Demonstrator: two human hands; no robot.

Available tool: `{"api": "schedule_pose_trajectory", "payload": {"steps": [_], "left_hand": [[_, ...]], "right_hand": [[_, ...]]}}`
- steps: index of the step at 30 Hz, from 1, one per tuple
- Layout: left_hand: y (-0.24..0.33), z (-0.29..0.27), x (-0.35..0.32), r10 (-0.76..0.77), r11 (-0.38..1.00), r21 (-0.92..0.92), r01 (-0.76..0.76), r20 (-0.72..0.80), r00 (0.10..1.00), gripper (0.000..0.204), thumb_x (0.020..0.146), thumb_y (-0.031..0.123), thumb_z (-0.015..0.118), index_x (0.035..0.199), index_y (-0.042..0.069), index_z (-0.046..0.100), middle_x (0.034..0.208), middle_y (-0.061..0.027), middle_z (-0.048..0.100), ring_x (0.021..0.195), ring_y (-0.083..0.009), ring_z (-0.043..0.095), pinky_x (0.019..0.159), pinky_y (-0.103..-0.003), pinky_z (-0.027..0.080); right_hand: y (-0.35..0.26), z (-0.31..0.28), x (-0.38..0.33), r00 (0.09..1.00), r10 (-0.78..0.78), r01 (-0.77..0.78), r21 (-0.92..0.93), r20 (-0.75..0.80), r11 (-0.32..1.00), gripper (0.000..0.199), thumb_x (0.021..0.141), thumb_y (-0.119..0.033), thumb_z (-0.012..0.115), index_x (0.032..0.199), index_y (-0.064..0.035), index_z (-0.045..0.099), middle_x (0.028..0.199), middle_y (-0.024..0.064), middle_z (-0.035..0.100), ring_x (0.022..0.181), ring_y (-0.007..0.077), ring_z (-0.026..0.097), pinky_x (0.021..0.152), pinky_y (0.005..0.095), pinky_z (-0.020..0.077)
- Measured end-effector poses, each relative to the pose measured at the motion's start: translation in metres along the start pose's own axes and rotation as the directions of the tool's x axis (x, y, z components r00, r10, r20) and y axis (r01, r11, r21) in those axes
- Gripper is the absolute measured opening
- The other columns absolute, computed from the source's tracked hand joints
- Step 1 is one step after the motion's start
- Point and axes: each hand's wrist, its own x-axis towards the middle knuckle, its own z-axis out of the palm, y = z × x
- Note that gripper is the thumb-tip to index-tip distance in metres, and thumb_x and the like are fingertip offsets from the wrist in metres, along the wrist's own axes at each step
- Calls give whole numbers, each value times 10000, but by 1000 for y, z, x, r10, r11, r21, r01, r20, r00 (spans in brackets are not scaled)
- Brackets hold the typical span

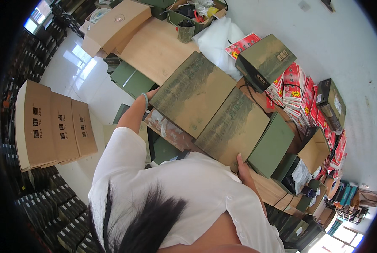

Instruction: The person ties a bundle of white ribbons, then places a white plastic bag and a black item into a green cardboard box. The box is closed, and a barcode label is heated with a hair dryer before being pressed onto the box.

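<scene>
Two flat olive-brown printed cardboard boxes lie side by side in front of me, their long edges touching. At the outer edge of the left box (192,92), my left hand (153,93) is closed, its fingers mostly hidden by the box; a light band circles that wrist. My right hand (242,169) grips the near right corner of the right box (235,126), thumb up along its side and the other fingers out of sight. Right beside that box is a plain green box (272,145).
A wooden table (154,48) runs underneath. Behind are another printed box (266,61), piled red printed packs (296,86) and white foam sheeting (220,38). An open box (293,170) with white wrapping is at right. Large brown cartons (55,126) stand left, near stacked dark boxes (66,211).
</scene>
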Motion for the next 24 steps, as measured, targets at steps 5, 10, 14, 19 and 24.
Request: {"api": "schedule_pose_trajectory", "payload": {"steps": [5, 10, 14, 19, 24], "left_hand": [[19, 11, -10, -89, 994, 73, 83, 71, 994, 710, 917, 640, 410, 1278, 47, 554, 1205, -146, 625, 1009, -235, 643, 836, -421, 527], [4, -1, 16, 34, 996, -86, -18, 185, 982, 714, 917, 613, 432, 1360, 57, 486, 1308, -157, 559, 1139, -268, 577, 980, -416, 444], [3, -24, 21, 322, 866, 451, -216, -173, 931, 788, 880, 657, 429, 1283, -11, 541, 1267, -208, 567, 1141, -308, 561, 1024, -395, 382], [5, -62, 24, 439, 869, 406, -284, -365, 821, 793, 865, 658, 446, 1226, -36, 577, 1234, -196, 574, 1143, -327, 543, 999, -384, 381], [-10, -179, 24, 12, 637, -455, -622, -801, 599, 540, 911, 481, 458, 1120, 5, 604, 1112, -142, 604, 998, -243, 573, 862, -374, 448]], "right_hand": [[0, 1, 0, 1000, -8, 7, 56, 21, 998, 800, 898, -526, 589, 1405, 46, 355, 1417, 145, 425, 1278, 237, 423, 1073, 361, 336], [13, -13, 12, 999, 0, -2, 57, 33, 998, 810, 896, -534, 587, 1408, 46, 348, 1419, 149, 421, 1290, 240, 411, 1082, 368, 326], [18, -9, 16, 995, -103, 103, 1, -4, 995, 805, 902, -522, 585, 1409, 53, 340, 1425, 155, 415, 1294, 246, 408, 1082, 364, 325], [-38, 42, -2, 997, 13, -41, -408, -72, 912, 745, 910, -505, 575, 1373, 56, 410, 1378, 180, 473, 1278, 248, 430, 1056, 352, 347], [-46, 107, 68, 993, -120, 108, -443, 0, 890, 813, 891, -600, 541, 1279, 112, 489, 1275, 204, 550, 1128, 288, 543, 987, 352, 395]]}}
